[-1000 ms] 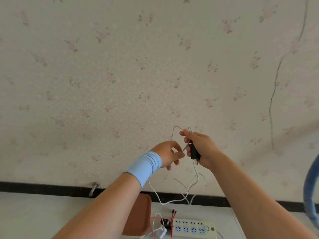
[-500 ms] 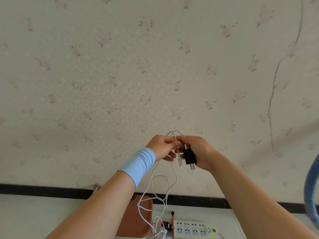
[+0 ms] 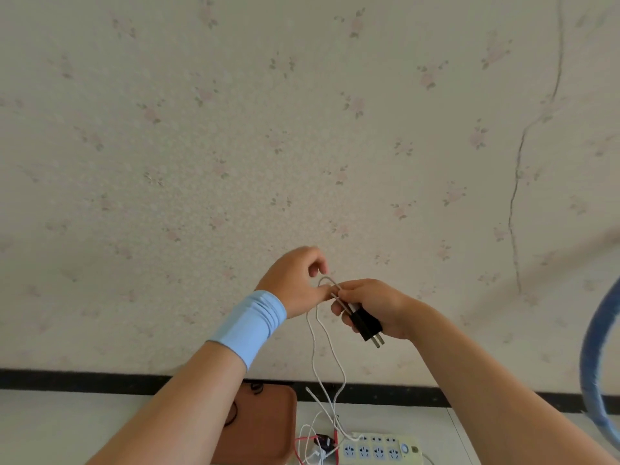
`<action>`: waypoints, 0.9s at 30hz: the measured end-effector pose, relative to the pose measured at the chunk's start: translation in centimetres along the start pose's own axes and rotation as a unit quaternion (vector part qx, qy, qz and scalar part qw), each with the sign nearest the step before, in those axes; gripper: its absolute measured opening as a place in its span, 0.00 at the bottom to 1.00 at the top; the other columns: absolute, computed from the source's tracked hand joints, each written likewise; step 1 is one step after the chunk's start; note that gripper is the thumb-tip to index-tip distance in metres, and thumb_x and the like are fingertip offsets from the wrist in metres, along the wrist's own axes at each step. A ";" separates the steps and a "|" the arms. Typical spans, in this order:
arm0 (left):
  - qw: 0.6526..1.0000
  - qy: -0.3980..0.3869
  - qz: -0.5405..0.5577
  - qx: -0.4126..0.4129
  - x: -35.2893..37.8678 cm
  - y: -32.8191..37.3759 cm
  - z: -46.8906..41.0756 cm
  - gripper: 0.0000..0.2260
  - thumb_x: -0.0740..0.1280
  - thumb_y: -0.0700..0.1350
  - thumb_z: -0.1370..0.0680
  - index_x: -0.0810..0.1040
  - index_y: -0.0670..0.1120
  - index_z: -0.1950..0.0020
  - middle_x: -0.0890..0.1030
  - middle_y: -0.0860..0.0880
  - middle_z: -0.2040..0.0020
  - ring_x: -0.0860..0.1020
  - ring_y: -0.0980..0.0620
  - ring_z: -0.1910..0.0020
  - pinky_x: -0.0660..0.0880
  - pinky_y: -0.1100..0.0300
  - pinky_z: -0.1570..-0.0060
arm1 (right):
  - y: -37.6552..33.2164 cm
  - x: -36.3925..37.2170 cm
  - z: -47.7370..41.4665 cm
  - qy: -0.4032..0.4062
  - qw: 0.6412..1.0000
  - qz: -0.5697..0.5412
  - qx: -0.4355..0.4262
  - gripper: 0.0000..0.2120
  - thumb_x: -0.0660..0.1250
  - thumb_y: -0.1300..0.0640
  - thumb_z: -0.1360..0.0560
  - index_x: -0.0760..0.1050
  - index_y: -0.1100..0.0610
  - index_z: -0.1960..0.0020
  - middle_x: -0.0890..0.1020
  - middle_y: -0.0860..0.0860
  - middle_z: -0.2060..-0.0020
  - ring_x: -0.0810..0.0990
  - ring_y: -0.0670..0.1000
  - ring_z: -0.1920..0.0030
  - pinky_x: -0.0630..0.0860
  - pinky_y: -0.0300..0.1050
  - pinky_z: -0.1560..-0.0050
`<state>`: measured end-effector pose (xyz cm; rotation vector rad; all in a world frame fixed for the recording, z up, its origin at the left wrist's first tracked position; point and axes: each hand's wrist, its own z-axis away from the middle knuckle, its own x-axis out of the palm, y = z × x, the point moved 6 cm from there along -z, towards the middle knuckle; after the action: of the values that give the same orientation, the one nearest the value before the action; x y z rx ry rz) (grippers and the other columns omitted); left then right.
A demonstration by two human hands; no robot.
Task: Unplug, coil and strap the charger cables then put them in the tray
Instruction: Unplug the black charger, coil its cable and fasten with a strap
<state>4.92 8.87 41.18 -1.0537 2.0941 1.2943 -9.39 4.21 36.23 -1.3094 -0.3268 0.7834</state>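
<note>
Charger cable (image 3: pixel 315 350): head view only. Held up in front of the wall, well above the table (image 3: pixel 385 414); white, thin, folded into one small loop between the hands. Right hand (image 3: pixel 375 307) grip clamped on the black plug (image 3: pixel 367 325) and the loop's strands, prongs pointing down and right. Left hand (image 3: pixel 293 283) grip curled, pinching the cable just beside the loop top. Two strands hanging down to the power strip (image 3: pixel 379 449), ending among the red and white leads (image 3: pixel 303 441) there; far end not traceable. Brown tray (image 3: pixel 265 427) just left of the strip. Likely trouble: tail snagging on strip or leads and dragging them when pulled up; thin loop slipping from the pinch and springing open; uneven turns too loose for a strap.
</note>
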 end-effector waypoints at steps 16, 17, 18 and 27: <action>0.988 -0.141 0.004 -0.055 1.1 -1.2 0.9 0.05 0.73 0.54 0.27 0.82 0.55 0.54 0.82 0.53 0.58 0.80 0.51 0.57 0.76 0.61 0.57 | -0.9 2.1 2.0 -0.068 0.980 0.188 0.010 0.15 0.57 0.68 0.21 0.81 0.59 0.47 0.81 0.52 0.64 0.78 0.51 0.65 0.80 0.47 0.55; 0.989 -0.139 -0.002 -0.058 0.9 -1.1 0.9 0.07 0.73 0.55 0.27 0.82 0.53 0.55 0.81 0.53 0.60 0.79 0.51 0.59 0.76 0.60 0.58 | -0.9 2.1 2.0 -0.052 0.982 0.182 0.013 0.14 0.56 0.68 0.23 0.80 0.59 0.51 0.79 0.52 0.67 0.76 0.51 0.67 0.79 0.47 0.57; 0.987 -0.142 -0.006 -0.070 0.8 -1.0 0.9 0.10 0.71 0.56 0.26 0.82 0.50 0.56 0.80 0.52 0.63 0.77 0.50 0.63 0.75 0.59 0.61 | -1.0 2.0 2.0 -0.031 0.987 0.160 0.013 0.13 0.55 0.68 0.24 0.78 0.58 0.55 0.77 0.52 0.68 0.75 0.50 0.68 0.77 0.47 0.59; 0.953 -0.215 0.082 -0.198 0.2 -2.9 1.7 0.15 0.62 0.52 0.18 0.77 0.45 0.61 0.77 0.51 0.70 0.76 0.51 0.66 0.76 0.54 0.47 | -1.3 -4.3 2.7 0.256 0.958 -0.126 -0.013 0.14 0.52 0.67 0.25 0.71 0.57 0.65 0.66 0.49 0.75 0.63 0.49 0.75 0.60 0.43 0.70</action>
<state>7.10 9.49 38.67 -0.6662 1.6562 1.8872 -13.70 3.28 39.01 -1.4110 -0.0839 0.2090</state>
